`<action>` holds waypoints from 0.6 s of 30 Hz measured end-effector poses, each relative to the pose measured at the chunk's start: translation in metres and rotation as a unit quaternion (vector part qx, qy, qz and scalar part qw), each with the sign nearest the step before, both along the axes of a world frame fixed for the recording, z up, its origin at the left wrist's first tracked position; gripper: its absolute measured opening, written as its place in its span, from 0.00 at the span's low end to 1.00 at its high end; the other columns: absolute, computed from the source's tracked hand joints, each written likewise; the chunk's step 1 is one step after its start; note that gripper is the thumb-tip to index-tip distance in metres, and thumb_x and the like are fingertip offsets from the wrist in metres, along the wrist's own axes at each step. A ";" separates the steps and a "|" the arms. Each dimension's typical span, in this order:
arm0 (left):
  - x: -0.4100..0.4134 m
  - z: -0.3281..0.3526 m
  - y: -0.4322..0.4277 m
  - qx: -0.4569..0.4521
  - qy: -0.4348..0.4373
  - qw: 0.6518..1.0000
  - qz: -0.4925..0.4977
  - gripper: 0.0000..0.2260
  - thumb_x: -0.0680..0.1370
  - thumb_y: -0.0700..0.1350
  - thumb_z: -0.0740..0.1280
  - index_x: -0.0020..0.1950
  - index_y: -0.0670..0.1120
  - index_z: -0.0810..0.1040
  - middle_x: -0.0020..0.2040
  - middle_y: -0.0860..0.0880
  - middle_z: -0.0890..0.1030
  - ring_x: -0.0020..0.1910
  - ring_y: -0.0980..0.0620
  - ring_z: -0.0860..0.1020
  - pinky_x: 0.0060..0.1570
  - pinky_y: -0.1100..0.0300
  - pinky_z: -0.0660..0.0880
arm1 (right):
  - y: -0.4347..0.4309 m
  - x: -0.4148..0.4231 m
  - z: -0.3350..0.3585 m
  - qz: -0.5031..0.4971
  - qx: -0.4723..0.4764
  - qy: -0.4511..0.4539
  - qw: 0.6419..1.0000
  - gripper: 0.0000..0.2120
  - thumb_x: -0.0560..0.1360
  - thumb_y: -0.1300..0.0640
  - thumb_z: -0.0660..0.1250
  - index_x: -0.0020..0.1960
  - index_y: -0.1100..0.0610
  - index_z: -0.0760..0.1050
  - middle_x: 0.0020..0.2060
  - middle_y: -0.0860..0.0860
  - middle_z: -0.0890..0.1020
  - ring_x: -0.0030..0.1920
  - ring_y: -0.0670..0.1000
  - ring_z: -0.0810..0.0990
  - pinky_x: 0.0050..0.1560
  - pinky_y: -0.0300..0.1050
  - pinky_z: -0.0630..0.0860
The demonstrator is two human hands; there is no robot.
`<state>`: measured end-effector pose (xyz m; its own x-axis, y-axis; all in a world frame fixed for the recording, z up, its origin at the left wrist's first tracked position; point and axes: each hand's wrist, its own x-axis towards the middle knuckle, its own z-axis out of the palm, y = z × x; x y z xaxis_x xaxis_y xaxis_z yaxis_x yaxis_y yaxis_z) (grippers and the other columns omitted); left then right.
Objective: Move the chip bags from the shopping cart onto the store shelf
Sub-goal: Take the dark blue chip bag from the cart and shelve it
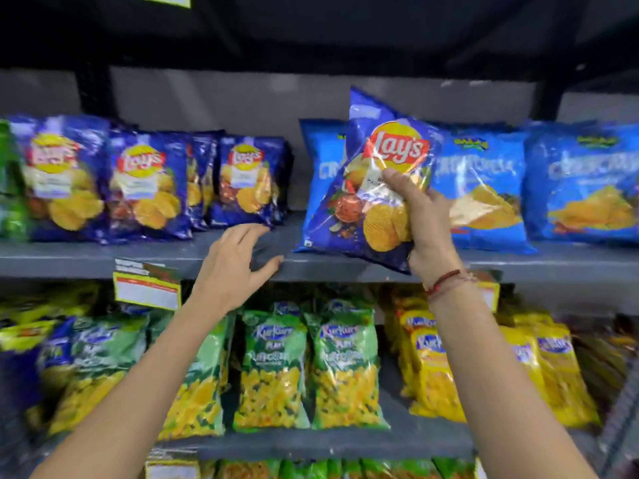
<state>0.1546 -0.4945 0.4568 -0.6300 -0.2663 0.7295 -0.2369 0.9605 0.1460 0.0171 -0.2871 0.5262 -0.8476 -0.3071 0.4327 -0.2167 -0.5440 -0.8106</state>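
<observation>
My right hand (427,224) grips a dark blue Lay's chip bag (366,188) by its lower right side, holding it tilted just above the front of the grey upper shelf (103,255). My left hand (235,267) is open, fingers spread, resting at the shelf's front edge beside the gap between the bag rows. Several matching dark blue Lay's bags (145,184) stand in rows on the left of that shelf. The shopping cart is out of view.
Light blue chip bags (484,191) stand behind and right of the held bag. A price tag (147,288) hangs from the shelf edge. The lower shelf holds green Kurkure bags (273,368) and yellow Kurkure bags (432,368).
</observation>
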 end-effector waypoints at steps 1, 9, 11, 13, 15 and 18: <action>0.004 0.000 -0.009 0.008 -0.006 1.000 0.010 0.30 0.71 0.63 0.57 0.64 0.43 0.71 0.62 0.44 0.76 0.63 0.44 0.73 0.60 0.47 0.71 | -0.015 0.000 0.004 0.011 0.008 0.003 1.000 0.16 0.66 0.54 0.76 0.50 0.58 0.79 0.41 0.50 0.85 0.40 0.49 0.84 0.41 0.43 0.80; 0.028 -0.004 -0.053 0.011 -0.046 0.995 0.086 0.42 0.68 0.73 0.47 0.67 0.44 0.70 0.67 0.46 0.74 0.67 0.48 0.70 0.65 0.51 0.66 | -0.135 0.007 0.028 0.062 0.068 0.044 0.995 0.15 0.61 0.50 0.78 0.41 0.54 0.78 0.45 0.53 0.85 0.50 0.55 0.84 0.55 0.57 0.80; 0.031 -0.008 -0.056 0.008 -0.048 0.994 0.100 0.39 0.69 0.72 0.49 0.67 0.45 0.71 0.67 0.47 0.75 0.66 0.49 0.71 0.65 0.52 0.66 | -0.159 0.006 0.026 0.068 0.086 0.055 0.992 0.12 0.60 0.49 0.79 0.38 0.53 0.79 0.43 0.51 0.86 0.49 0.54 0.84 0.56 0.56 0.80; 0.032 -0.010 -0.058 0.007 -0.048 0.993 0.108 0.38 0.70 0.72 0.49 0.66 0.46 0.72 0.64 0.48 0.77 0.63 0.50 0.74 0.63 0.53 0.69 | -0.183 0.005 0.022 0.066 0.109 0.066 0.990 0.13 0.58 0.46 0.78 0.36 0.51 0.81 0.41 0.50 0.86 0.48 0.53 0.84 0.56 0.56 0.79; 0.033 -0.012 -0.061 -0.004 -0.048 0.993 0.112 0.37 0.70 0.72 0.48 0.63 0.46 0.75 0.60 0.48 0.81 0.59 0.49 0.77 0.60 0.53 0.72 | -0.202 0.006 0.016 0.061 0.131 0.068 0.987 0.12 0.59 0.46 0.78 0.37 0.51 0.81 0.41 0.50 0.86 0.48 0.51 0.84 0.57 0.53 0.79; 0.033 -0.015 -0.063 -0.021 -0.048 0.992 0.114 0.35 0.71 0.71 0.49 0.62 0.47 0.76 0.58 0.50 0.81 0.57 0.51 0.78 0.60 0.54 0.72 | -0.223 0.005 0.007 0.042 0.165 0.062 0.983 0.13 0.61 0.47 0.78 0.42 0.51 0.81 0.43 0.51 0.85 0.47 0.51 0.83 0.56 0.51 0.79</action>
